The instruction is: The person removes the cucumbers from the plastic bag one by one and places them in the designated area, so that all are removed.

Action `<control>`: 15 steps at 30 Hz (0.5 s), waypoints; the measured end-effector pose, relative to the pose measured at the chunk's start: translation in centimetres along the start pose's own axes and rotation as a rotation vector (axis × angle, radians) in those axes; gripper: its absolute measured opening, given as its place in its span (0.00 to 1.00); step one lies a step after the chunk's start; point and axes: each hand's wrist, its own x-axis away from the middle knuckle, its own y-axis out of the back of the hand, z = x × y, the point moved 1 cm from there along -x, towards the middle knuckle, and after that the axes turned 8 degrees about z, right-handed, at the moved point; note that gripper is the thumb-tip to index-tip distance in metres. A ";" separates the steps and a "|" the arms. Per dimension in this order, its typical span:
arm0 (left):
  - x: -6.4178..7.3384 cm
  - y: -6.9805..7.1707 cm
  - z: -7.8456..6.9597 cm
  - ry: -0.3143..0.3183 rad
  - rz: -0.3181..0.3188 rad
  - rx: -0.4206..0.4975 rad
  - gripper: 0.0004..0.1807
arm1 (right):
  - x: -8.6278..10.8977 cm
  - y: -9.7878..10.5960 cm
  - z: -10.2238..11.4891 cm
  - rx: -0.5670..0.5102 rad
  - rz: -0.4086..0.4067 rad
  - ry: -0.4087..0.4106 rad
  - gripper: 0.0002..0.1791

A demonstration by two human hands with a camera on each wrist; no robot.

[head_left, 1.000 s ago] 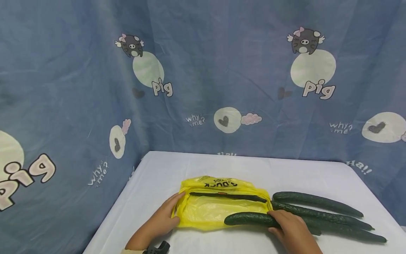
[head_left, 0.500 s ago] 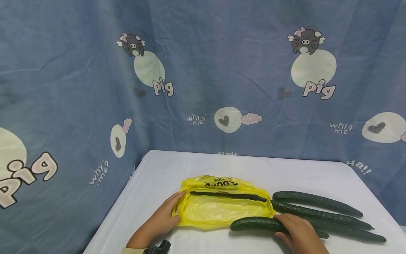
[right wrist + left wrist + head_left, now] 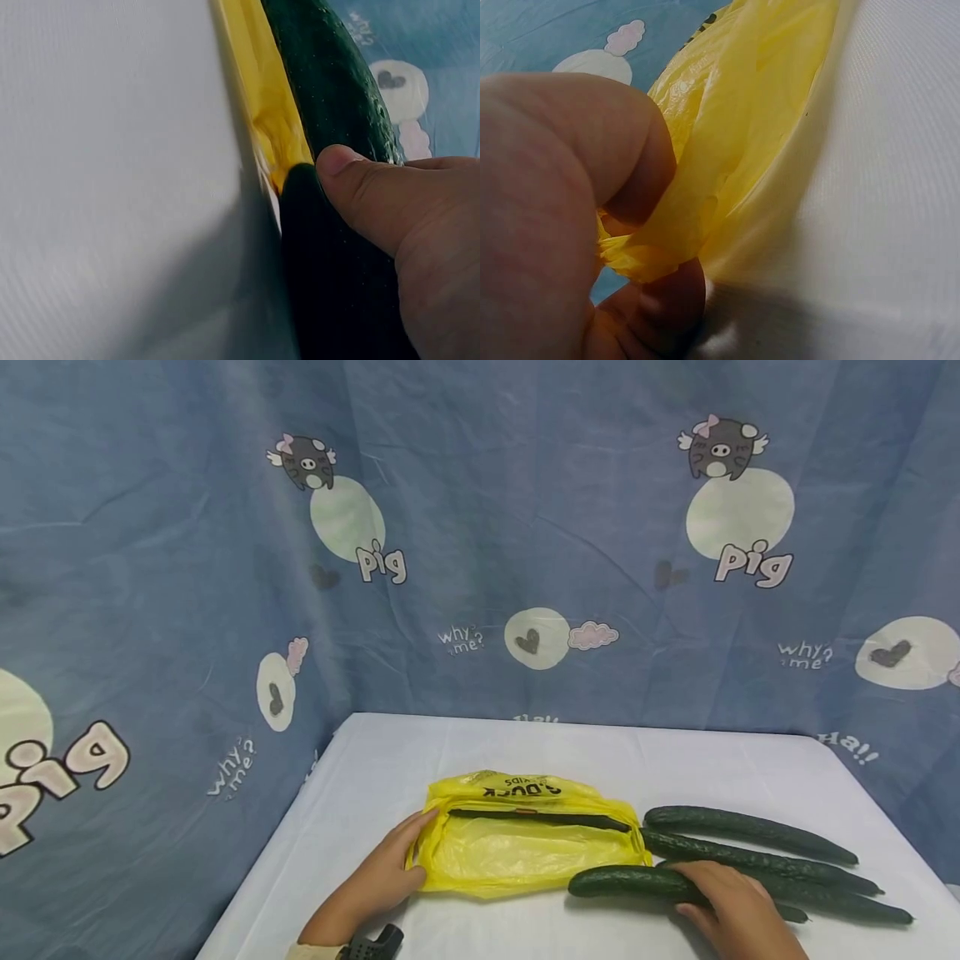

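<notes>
A yellow plastic bag [image 3: 517, 858] with dark print lies on the white table, its mouth spread toward me. My left hand [image 3: 386, 868] pinches the bag's left edge; in the left wrist view the yellow film [image 3: 705, 172] runs between thumb and fingers. My right hand [image 3: 731, 902] grips a dark green cucumber [image 3: 626, 881] around its middle. The cucumber's left end lies in front of the bag's lower right corner. In the right wrist view my thumb [image 3: 352, 172] presses on dark green skin, the other fingers mostly hidden. A long dark strip [image 3: 577, 819] shows inside the bag's mouth.
To the right of the bag lie more cucumbers, side by side: one at the back [image 3: 750, 832], one in the middle [image 3: 780, 867] and one at the front [image 3: 840, 903], partly behind my right hand. A blue printed curtain [image 3: 480, 527] hangs behind and left of the white table [image 3: 420, 747].
My right hand has moved right, drawing the cucumber with it, so its left end has slid from over the bag's front edge toward the right corner. My left hand has stayed at the bag.
</notes>
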 end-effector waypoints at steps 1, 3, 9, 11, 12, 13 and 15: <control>0.0 0.0 0.0 -0.002 -0.002 0.001 0.52 | 0.1 0.1 -0.2 0.003 -0.003 -0.004 0.30; -0.1 0.0 0.0 -0.002 -0.003 0.001 0.52 | 0.2 0.2 -0.6 0.006 -0.006 -0.009 0.30; 0.0 0.0 0.0 0.010 -0.009 -0.015 0.52 | 0.5 0.4 -1.9 0.006 -0.005 -0.020 0.31; 0.0 0.0 0.0 0.014 -0.009 -0.019 0.52 | 0.7 0.5 -2.3 0.010 -0.023 -0.018 0.31; 0.0 -0.1 0.0 0.014 -0.008 -0.021 0.52 | 0.8 0.5 -2.5 0.016 -0.032 -0.015 0.31; 0.0 -0.1 0.0 0.014 -0.007 -0.022 0.51 | 1.0 0.6 -2.7 0.020 -0.044 -0.008 0.31; 0.0 -0.1 0.0 0.014 -0.008 -0.024 0.51 | 1.2 0.6 -3.1 0.027 -0.072 0.012 0.30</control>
